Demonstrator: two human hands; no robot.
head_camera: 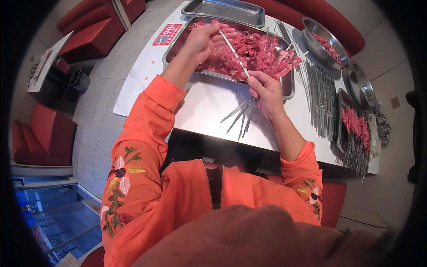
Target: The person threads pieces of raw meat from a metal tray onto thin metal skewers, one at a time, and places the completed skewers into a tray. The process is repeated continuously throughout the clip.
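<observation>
My left hand (207,40) is palm up over a steel tray of raw meat, with its thumb and forefinger at the upper end of a flat metal skewer (230,47). Its other fingers are spread. The skewer slants down to my right hand (266,91), which grips its lower end. Small bits of meat cling to the skewer near that hand. Several bare skewer ends (245,115) fan out below my right hand. Beyond its fingers, loaded meat skewers (282,65) rest over the right side of the meat tray (290,87). Loose cut meat (252,45) fills the tray.
An upturned-rim steel tray (223,11) stands behind. Bare skewers (320,98) lie in rows at right. Beyond them are a bowl of meat (308,28), another steel bowl (362,85) and a tray of loaded skewers (355,128). A red printed card (166,34) lies at left.
</observation>
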